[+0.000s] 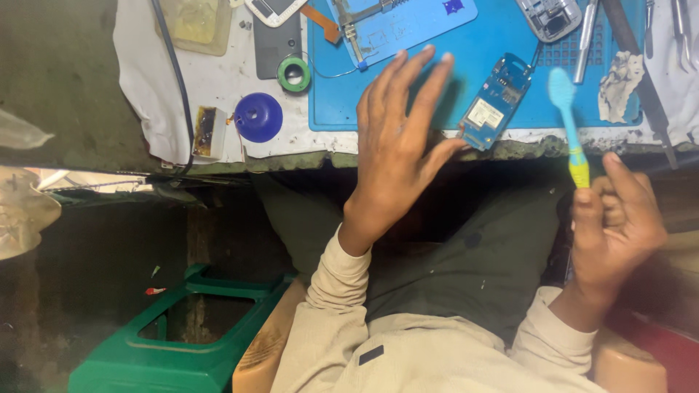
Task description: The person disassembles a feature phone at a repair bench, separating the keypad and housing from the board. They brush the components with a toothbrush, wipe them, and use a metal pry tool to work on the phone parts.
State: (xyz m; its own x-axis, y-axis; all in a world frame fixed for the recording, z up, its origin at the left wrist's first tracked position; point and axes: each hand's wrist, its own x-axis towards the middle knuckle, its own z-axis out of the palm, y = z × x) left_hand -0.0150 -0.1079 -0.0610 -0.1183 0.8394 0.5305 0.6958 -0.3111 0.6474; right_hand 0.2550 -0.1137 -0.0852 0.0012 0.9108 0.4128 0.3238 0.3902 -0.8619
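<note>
— Well, what's on the surface?
— A blue mat reaching its near edge, with a blue circuit board lying tilted at that edge.
— And the hands?
— The left hand hovers spread, fingers splayed, its thumb just beside the board's near end. The right hand, off the near edge, pinches a blue toothbrush by its yellow-green handle, bristles up.

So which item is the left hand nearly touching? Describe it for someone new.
Start at the blue work mat and follow its near edge. Beside the left hand's thumb lies a small blue circuit board, tilted, the only one with a pale square patch.
</note>
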